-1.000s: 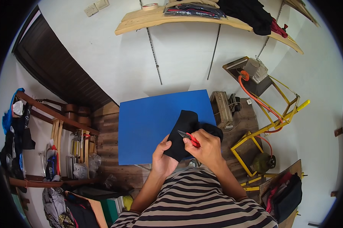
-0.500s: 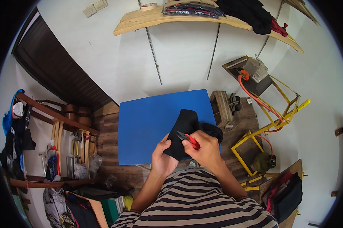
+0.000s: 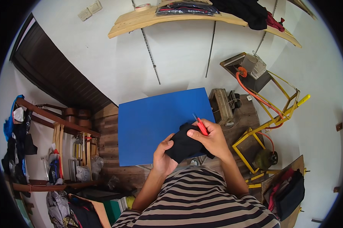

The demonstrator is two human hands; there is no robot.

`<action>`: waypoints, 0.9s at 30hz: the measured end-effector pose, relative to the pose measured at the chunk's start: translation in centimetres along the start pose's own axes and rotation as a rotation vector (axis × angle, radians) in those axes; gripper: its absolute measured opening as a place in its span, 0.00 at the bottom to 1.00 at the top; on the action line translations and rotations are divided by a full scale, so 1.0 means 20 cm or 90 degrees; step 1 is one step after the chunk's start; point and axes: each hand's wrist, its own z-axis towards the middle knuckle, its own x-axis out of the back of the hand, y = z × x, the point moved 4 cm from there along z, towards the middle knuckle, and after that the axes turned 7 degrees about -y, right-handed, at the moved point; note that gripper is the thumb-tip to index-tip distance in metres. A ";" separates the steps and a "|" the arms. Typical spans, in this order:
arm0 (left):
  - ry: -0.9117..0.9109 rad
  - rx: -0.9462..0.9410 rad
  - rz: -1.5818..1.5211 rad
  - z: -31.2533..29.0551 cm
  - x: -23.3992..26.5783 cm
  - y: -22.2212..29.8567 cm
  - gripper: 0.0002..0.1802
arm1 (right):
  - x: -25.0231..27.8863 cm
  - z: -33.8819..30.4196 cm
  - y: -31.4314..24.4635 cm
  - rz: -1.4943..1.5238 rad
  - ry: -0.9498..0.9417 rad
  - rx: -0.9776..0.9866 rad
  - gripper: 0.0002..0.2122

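Blue table (image 3: 148, 125), white wall (image 3: 183, 57); cloth (image 3: 186, 145) in hands (image 3: 165, 156).

The cloth (image 3: 186, 144) is plain black all over, and the snips (image 3: 202, 127) have bright red handles. The counter (image 3: 152, 121) is a flat, strong blue. On the near side I see a shirt (image 3: 194, 201) in black and pale beige stripes. The floor (image 3: 106, 140) is plank-patterned in mixed browns, the door (image 3: 57, 64) at far left very dark brown, the wall (image 3: 103, 53) white, the far shelf (image 3: 135, 21) pale yellowish. Over on the right, the frame (image 3: 241, 154) is yellow, the hose (image 3: 261, 100) orange, the gas bottle (image 3: 262, 160) olive green.
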 end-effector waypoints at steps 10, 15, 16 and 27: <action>0.146 -0.024 0.023 0.02 0.07 -0.06 0.25 | 0.02 -0.01 0.02 0.184 0.096 -0.040 0.09; 0.113 0.032 0.121 0.04 0.03 -0.11 0.27 | 0.03 -0.02 0.02 0.241 0.103 -0.050 0.10; 0.100 0.048 0.103 0.04 0.02 -0.12 0.27 | 0.03 -0.01 0.02 0.236 0.108 -0.029 0.10; 0.074 -0.042 -0.084 0.05 -0.03 -0.08 0.26 | 0.00 -0.04 0.01 -0.012 0.231 0.105 0.14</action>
